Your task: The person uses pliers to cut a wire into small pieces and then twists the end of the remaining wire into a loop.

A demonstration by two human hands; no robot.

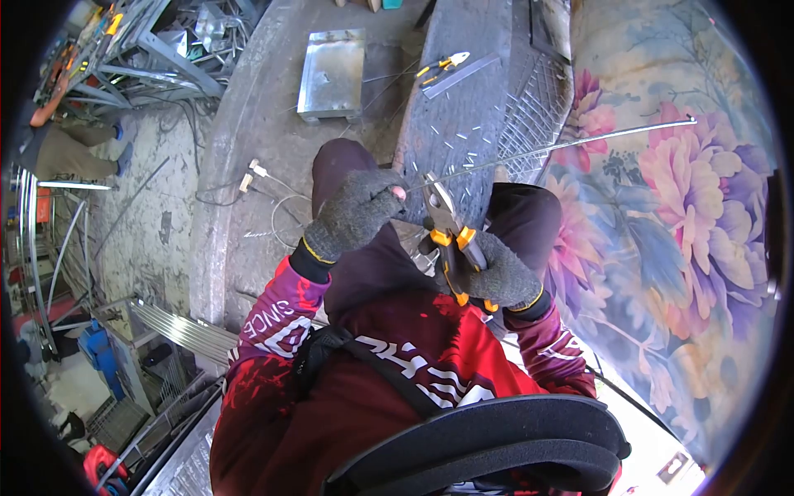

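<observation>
My left hand [356, 213], in a dark grey knitted glove, pinches the near end of a thin metal rod [571, 145], a bare fingertip showing. The rod slants out to the right, its far end over the flowered cloth. In my right hand [504, 273], gloved alike, is a pair of pliers [444, 211] with yellow-and-black handles. Their jaws point away from me and overlap the rod close beside my left fingers. Beyond them, short metal pieces [459, 153] lie scattered on a grey board [463, 107] between my knees.
A second pair of pliers [438, 69] and a flat metal strip [461, 77] lie farther up the board. Left of it stands a shallow metal box [331, 74]. Flowered cloth [662, 215] covers the right side. Metal frames [165, 62] and another person's legs [78, 153] are at left.
</observation>
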